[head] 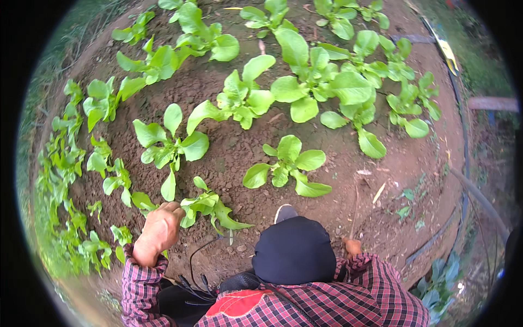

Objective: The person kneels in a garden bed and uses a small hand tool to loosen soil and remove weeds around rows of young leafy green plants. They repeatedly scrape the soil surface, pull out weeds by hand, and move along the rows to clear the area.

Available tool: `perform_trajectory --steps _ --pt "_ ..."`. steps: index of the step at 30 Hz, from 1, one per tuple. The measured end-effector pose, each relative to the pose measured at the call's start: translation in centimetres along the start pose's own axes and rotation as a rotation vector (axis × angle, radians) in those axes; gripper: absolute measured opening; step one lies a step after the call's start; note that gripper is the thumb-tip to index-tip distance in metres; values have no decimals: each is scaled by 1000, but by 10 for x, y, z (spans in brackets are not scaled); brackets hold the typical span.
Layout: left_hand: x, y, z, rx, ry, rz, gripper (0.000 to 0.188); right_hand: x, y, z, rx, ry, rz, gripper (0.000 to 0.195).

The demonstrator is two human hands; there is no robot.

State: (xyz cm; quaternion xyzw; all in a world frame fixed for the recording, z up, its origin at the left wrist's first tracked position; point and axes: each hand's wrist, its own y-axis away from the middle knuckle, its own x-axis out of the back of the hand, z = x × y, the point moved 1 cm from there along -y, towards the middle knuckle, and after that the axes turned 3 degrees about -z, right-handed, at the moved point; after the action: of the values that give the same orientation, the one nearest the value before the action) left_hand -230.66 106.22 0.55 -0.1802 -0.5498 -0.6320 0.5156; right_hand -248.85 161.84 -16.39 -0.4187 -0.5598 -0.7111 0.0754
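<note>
My left hand [160,233] is low over the soil with its fingers curled down, between a small leafy plant and a lettuce plant [206,206] with drooping leaves. The fingertips are hidden, so I cannot tell whether they grip a leaf. My right hand [352,247] is at the ground to the right of a dark rounded form [294,250], probably a covered knee. Only part of that hand shows, beside the lower end of a thin dry stalk [355,202]. Ahead of me stands a lettuce plant [289,163] with spread leaves, and another [171,143] grows left of it.
Several more lettuce plants [241,96] grow across the brown soil bed [229,159]. A shoe tip [285,212] shows beyond the dark form. A dark hose [461,110] runs along the right edge, near a curved pipe [482,200]. Dark cables [198,286] lie by my left sleeve.
</note>
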Motion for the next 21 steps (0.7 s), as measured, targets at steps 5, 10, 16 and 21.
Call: perform_trajectory --steps 5,10,16,21 --pt "23 14 25 108 -120 -141 16 10 -42 68 65 -191 37 34" --pt "41 14 20 139 -133 -287 14 46 -31 45 199 -235 69 21" --pt "39 -87 26 -119 20 -176 26 36 -3 -24 471 -607 7 15" --pt "15 -213 81 -447 416 -261 37 61 93 -108 440 -753 -8 12"
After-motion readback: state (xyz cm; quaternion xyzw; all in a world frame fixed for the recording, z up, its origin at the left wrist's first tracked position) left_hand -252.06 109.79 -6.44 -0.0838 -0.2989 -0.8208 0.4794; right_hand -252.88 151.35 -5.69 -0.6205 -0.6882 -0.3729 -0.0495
